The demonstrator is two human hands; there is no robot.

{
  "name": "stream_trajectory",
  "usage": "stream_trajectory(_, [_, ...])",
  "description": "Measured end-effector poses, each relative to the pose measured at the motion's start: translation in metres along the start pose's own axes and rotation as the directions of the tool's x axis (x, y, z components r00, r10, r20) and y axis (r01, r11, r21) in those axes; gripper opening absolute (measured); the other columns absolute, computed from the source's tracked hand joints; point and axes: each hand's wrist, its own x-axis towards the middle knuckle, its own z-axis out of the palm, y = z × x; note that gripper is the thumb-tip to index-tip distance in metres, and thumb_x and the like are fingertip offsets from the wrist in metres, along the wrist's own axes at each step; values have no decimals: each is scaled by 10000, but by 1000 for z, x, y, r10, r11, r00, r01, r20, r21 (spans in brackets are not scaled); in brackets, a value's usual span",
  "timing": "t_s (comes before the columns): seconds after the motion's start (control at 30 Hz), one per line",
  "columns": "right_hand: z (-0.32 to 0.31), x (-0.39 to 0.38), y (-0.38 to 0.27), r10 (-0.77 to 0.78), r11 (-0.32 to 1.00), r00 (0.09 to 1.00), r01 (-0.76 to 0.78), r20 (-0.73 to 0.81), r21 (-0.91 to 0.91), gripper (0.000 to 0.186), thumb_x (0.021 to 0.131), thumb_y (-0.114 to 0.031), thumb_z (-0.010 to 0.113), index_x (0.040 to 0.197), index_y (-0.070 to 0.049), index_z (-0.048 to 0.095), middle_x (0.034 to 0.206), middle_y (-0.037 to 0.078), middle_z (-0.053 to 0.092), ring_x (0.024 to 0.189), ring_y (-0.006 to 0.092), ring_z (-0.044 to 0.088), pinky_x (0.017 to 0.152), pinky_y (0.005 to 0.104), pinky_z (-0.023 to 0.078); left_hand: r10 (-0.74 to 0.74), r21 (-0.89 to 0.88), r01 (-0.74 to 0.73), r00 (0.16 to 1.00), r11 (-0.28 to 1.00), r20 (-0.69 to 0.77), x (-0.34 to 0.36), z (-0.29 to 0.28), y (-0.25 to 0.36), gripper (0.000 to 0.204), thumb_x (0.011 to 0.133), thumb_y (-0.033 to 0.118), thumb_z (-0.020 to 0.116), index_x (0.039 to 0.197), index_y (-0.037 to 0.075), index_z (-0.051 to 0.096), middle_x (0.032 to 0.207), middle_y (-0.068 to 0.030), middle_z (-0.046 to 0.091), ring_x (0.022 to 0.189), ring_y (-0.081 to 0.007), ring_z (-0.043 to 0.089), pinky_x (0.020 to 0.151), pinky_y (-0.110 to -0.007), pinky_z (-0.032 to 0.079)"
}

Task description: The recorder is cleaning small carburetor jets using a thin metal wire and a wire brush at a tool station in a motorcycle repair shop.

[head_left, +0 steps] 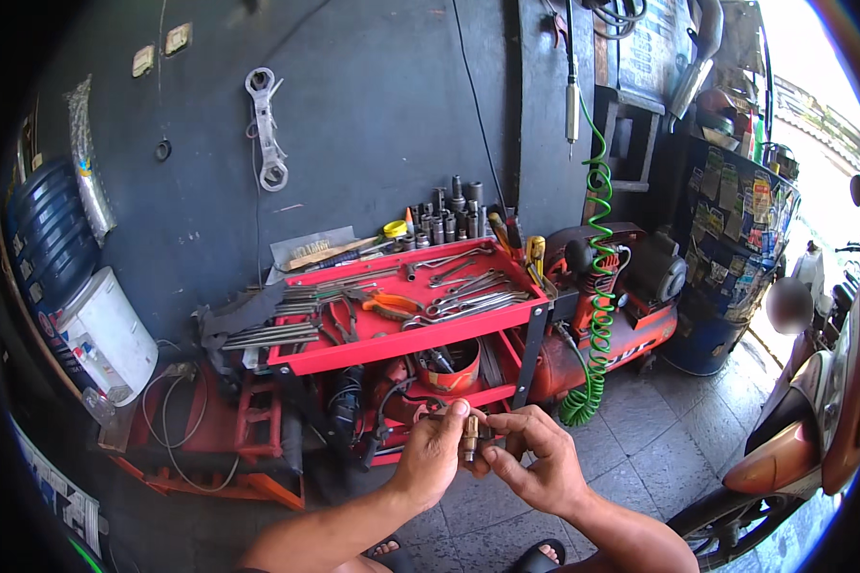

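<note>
My left hand (430,458) and my right hand (542,463) are together in front of the red tool cart, fingers closed around a small brass-coloured metal fitting (470,437). My left thumb points upward beside it, and my right fingers curl round its other side and underneath. Part of the fitting is hidden by my fingers. Just beyond my hands stands the red cart (373,358), with wrenches (468,296), orange-handled pliers (392,305) and sockets (449,215) on top or behind, and a red bucket (449,377) on its lower shelf.
A red compressor (573,358) with a coiled green hose (597,339) stands right of the cart. A dark drum (698,349) is behind it. A motorcycle (788,430) stands at the right edge. At left are a red low stand (268,411) and a white container (110,329).
</note>
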Motion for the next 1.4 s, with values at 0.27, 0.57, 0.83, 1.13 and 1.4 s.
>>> stream_trajectory(0.27, [4, 0, 31, -134, 983, 988, 123, -79, -138, 305, 758, -1, 759, 1037, -38, 641, 919, 94, 600, 658, 154, 611, 599, 294, 507, -40, -65, 51, 986, 997, 162, 10, -6, -10, 477, 1044, 405, 329, 1159, -5, 544, 916, -128, 623, 782, -212, 642, 681, -342, 532])
stream_trajectory(0.57, [8, 18, 57, -224, 940, 973, 232, 62, -250, 241, 779, -78, 748, 996, -56, 646, 896, 109, 616, 781, 288, 646, 666, 346, 544, -121, 15, 121, 993, 993, -12, 25, -34, -40, 378, 1038, 321, 349, 1089, 10, 558, 745, -37, 538, 581, -115, 497, 539, -272, 421])
stream_trajectory(0.83, [-50, 125, 134, -62, 927, 885, -121, -461, -356, 217, 835, -179, 702, 966, -20, 635, 875, 160, 628, 759, 323, 630, 678, 403, 505, -112, -127, 109, 993, 986, -19, 30, -56, -27, 298, 1016, 244, 346, 999, 25, 548, 707, -21, 451, 568, -104, 412, 511, -270, 364])
stream_trajectory(1.13, [-60, 208, 142, 199, 508, 861, -499, -469, -702, 432, 824, -454, 657, 929, -35, 655, 866, 212, 694, 818, 386, 686, 740, 485, 542, -37, -327, 35, 999, 944, 0, 25, -52, -7, 481, 1009, 401, 393, 1160, -25, 556, 792, -49, 523, 689, -145, 485, 633, -299, 416])
stream_trajectory(1.4, [-62, 164, 66, -114, 757, 874, -232, -473, -610, 201, 841, -201, 657, 834, -16, 581, 746, 199, 675, 669, 360, 679, 603, 430, 529, -7, -263, 15, 1000, 965, 31, 10, -61, -6, 438, 975, 284, 476, 1275, -33, 514, 999, -95, 605, 935, -185, 572, 807, -330, 455])
